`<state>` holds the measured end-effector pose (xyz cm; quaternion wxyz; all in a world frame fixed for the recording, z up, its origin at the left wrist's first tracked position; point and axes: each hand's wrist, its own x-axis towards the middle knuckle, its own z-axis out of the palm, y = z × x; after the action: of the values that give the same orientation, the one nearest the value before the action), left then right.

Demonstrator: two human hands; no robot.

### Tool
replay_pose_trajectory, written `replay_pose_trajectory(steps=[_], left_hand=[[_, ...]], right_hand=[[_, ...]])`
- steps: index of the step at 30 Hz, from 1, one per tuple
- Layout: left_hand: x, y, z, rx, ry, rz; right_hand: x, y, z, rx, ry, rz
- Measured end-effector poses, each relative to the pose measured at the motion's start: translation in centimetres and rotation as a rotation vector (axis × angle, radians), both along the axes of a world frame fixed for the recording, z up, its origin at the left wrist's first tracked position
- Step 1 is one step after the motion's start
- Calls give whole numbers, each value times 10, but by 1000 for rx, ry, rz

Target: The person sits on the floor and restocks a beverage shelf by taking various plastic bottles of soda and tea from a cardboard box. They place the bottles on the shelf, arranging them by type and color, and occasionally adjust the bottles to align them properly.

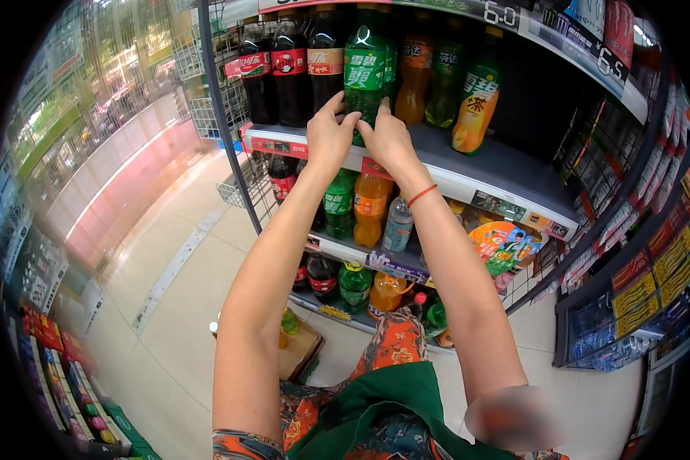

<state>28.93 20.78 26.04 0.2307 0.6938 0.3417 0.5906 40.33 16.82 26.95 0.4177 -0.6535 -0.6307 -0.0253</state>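
Note:
On the upper shelf stands a green soda bottle (366, 67) with a green label, at the front edge. Its lower part sits between my two hands. My left hand (331, 136) has its fingers against the bottle's left side, and my right hand (392, 142) grips the right side, with a red string on that wrist. Both thumbs come close together in front of the base. To the left are dark cola bottles (288, 84) with red labels. An orange soda bottle (415, 73) and a green bottle (445, 80) stand to the right, behind a tilted-looking green bottle with a yellow-orange label (477, 107).
Lower shelves hold more drinks, including an orange bottle (370, 208) and a clear bottle (397, 225). A round colourful sign (501, 247) hangs at the right. An open cardboard box (302, 349) with bottles sits on the floor by my legs. Wire racks flank the shelf.

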Motion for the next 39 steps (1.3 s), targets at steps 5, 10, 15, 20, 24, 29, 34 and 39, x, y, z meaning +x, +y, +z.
replay_pose_trajectory(steps=[5,10,15,20,24,29,34,39], left_hand=[[0,0,-6,21,-20,-12],[1,-3,-6,23,-40,-18],[-1,-3,-7,31,-9,8],[-5,-11,-10,29,12,7],[-6,-16,-12,72,80,75],[6,-36,-15,192,42,133],[23,-52,-9,175,58,-46],[46,-51,-10,114,50,-164]], right_hand=[[1,0,0,3,-6,1],[1,1,-3,20,11,-21],[0,1,-4,31,11,-18],[-5,-10,-1,22,-14,-30],[-8,-23,-6,102,-54,7],[-2,-34,-15,216,-85,48],[22,-41,-10,189,-33,-2],[41,-51,-5,129,1,-8]])
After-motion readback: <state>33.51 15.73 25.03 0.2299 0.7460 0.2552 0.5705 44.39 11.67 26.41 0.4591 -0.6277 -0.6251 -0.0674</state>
